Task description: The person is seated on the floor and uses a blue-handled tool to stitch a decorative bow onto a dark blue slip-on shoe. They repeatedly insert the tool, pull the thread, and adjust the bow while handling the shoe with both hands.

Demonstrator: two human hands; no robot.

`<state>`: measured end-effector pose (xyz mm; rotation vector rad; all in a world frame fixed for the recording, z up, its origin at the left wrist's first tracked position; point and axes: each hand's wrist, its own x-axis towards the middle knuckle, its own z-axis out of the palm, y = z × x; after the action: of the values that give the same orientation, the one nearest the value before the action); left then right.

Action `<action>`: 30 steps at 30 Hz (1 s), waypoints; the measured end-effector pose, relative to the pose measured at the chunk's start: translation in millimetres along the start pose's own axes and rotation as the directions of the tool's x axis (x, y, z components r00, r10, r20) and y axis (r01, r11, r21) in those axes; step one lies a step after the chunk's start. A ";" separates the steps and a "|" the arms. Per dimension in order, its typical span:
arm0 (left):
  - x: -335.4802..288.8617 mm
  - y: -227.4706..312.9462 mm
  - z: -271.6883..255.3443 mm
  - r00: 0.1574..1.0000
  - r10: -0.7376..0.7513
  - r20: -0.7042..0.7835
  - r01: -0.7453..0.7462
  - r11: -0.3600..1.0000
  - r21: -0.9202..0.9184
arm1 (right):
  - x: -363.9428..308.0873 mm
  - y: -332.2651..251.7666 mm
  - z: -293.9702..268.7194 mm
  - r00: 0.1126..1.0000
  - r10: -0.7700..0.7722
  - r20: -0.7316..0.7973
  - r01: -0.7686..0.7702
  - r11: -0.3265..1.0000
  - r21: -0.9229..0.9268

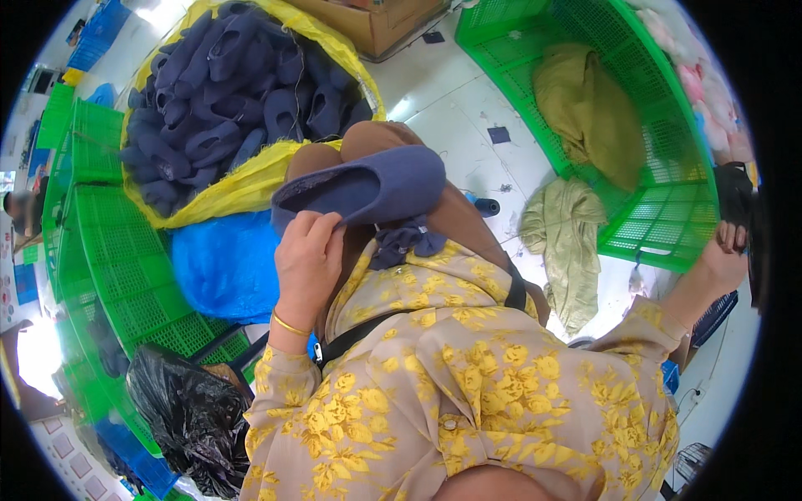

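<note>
Seemingly left hand (pixel 307 260) grips navy slipper (pixel 359 190)

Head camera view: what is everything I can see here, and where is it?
slipper: one, dark blue, on the lap, held by the left hand
pile of slippers: many, dark blue, in the sack, upper left
yellow sack: one, upper left
blue bag: one, below the sack
green crates: several, left; one upper right
cloths: two, olive and pale green, right
black bag: one, lower left
cardboard box: one, top
left hand: gripping the slipper's rim
right hand: far right, hold unclear
</note>
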<state>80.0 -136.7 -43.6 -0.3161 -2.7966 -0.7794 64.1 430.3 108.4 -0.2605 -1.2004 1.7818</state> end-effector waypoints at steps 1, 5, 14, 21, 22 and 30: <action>-1.8 -0.4 2.4 1.000 -0.003 0.008 0.003 1.000 -0.012 | -4.3 7.3 -0.5 0.993 -0.084 -0.079 0.073 0.988 -0.139; 10.2 19.5 8.6 0.990 -0.002 -0.140 -0.009 0.997 -0.074 | -123.0 79.7 32.7 0.918 0.218 0.332 0.013 0.818 -0.575; -8.3 37.0 30.7 0.980 0.083 0.183 -0.067 0.994 -0.091 | -293.5 150.0 111.0 0.046 0.665 0.746 0.635 0.557 -0.535; -28.6 22.9 34.9 0.984 -0.043 0.172 0.070 0.985 -0.154 | -280.6 152.8 92.3 0.065 0.650 0.757 0.442 0.662 -0.605; -29.1 24.5 30.8 0.991 -0.047 0.125 0.066 0.986 -0.154 | -280.2 151.5 91.0 0.049 0.638 0.769 0.401 0.692 -0.600; -41.5 25.3 1.8 0.998 0.040 -0.046 -0.046 0.991 -0.123 | -266.2 136.0 97.3 0.131 0.693 0.709 0.067 0.707 -0.704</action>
<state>125.9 -120.6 -44.0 -0.3748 -2.6975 -0.9410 68.5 150.5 -34.9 0.4297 -2.9383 1.8546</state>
